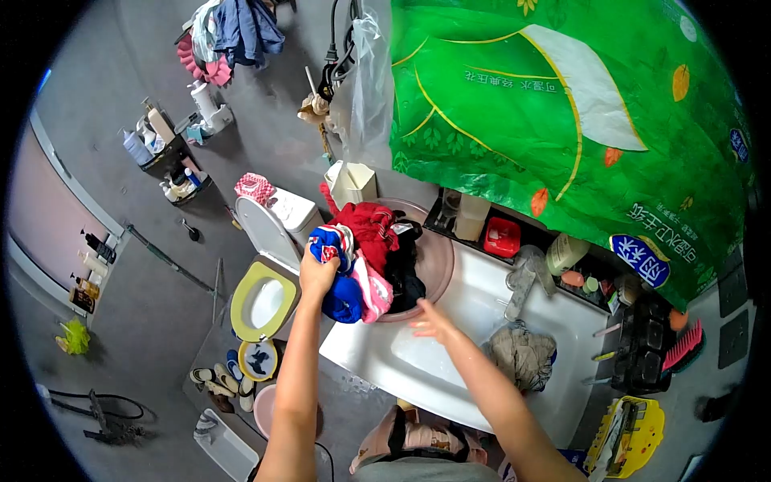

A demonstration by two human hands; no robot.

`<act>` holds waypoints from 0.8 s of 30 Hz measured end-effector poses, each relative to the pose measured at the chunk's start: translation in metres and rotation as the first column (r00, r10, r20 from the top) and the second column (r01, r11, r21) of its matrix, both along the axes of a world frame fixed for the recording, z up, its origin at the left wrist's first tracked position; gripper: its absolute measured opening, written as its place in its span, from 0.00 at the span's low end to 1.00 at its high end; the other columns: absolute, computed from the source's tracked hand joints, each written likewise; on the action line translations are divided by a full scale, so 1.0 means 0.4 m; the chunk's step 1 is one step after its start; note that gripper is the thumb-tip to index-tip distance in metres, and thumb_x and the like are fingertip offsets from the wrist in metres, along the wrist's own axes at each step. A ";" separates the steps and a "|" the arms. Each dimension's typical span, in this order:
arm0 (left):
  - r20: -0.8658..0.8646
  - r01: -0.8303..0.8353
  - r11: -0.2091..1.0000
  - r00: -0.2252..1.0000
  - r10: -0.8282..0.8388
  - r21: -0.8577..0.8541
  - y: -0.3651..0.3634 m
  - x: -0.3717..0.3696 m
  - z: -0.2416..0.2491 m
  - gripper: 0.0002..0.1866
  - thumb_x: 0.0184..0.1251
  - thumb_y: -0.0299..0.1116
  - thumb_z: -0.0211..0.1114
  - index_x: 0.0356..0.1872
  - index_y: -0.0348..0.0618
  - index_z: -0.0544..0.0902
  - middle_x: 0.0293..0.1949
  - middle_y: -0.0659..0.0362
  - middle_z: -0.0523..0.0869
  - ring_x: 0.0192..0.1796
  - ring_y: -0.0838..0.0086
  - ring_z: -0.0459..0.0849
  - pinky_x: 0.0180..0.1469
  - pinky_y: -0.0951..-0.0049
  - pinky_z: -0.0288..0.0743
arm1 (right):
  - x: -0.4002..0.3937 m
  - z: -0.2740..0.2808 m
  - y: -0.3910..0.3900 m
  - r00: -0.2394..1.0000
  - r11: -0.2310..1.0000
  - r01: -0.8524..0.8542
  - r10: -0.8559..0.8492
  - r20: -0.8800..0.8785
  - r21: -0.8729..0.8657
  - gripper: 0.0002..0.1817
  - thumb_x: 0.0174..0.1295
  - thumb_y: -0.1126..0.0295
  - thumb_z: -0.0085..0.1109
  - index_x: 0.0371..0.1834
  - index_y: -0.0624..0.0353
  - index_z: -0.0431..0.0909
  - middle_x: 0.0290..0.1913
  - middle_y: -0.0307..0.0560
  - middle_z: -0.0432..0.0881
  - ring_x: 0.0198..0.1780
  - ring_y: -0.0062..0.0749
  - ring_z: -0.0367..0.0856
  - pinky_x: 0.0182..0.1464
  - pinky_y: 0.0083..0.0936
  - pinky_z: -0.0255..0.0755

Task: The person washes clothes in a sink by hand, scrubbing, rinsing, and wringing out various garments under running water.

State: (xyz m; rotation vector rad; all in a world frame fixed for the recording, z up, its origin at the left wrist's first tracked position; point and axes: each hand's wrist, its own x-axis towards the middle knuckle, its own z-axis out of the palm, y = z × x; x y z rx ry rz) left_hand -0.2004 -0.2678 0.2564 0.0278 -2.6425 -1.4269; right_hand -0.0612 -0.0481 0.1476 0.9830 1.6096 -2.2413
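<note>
ok so left grip point(320, 275) is clutching blue-and-white cloth point(331, 243) by the pink basin point(441, 259), right grip point(434, 322) is hanging open and empty above the sink point(411, 347)

the green plastic package point(474, 104) reads "可湿水 经典压花" and, lower down, "可湿水卫生纸"; its blue logo point(640, 259) reads "雨森".

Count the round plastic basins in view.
3: a large pink basin on the sink, under the clothes; a yellow basin beside the shoes; and a small pink basin, partly behind the left forearm. Others may be hidden.
</note>
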 end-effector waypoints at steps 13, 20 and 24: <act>-0.289 -0.121 0.989 0.947 0.141 0.083 0.124 0.093 0.023 0.32 0.40 0.32 0.69 0.51 0.36 0.67 0.42 0.51 0.76 0.45 0.63 0.77 0.50 0.69 0.68 | -0.013 -0.002 -0.026 0.984 0.985 0.173 -0.174 0.042 0.018 0.23 0.59 0.62 0.44 0.48 0.73 0.62 0.40 0.63 0.75 0.30 0.48 0.80 0.28 0.34 0.79; -0.515 0.061 0.929 0.818 -0.256 -0.365 0.260 0.158 -0.174 0.33 0.38 0.43 0.70 0.43 0.30 0.71 0.41 0.39 0.73 0.45 0.45 0.69 0.47 0.57 0.67 | 0.010 -0.012 -0.003 1.000 0.991 0.025 -0.025 0.001 -0.129 0.19 0.64 0.57 0.39 0.42 0.65 0.66 0.33 0.53 0.77 0.33 0.40 0.79 0.37 0.33 0.77; -0.072 0.450 0.632 0.778 -0.624 -0.631 0.265 0.216 -0.148 0.24 0.50 0.53 0.58 0.34 0.40 0.79 0.43 0.51 0.77 0.47 0.50 0.71 0.46 0.59 0.70 | 0.003 0.008 0.030 0.970 0.981 0.187 -0.176 -0.170 0.050 0.16 0.63 0.60 0.41 0.46 0.60 0.65 0.35 0.50 0.76 0.31 0.37 0.79 0.36 0.32 0.77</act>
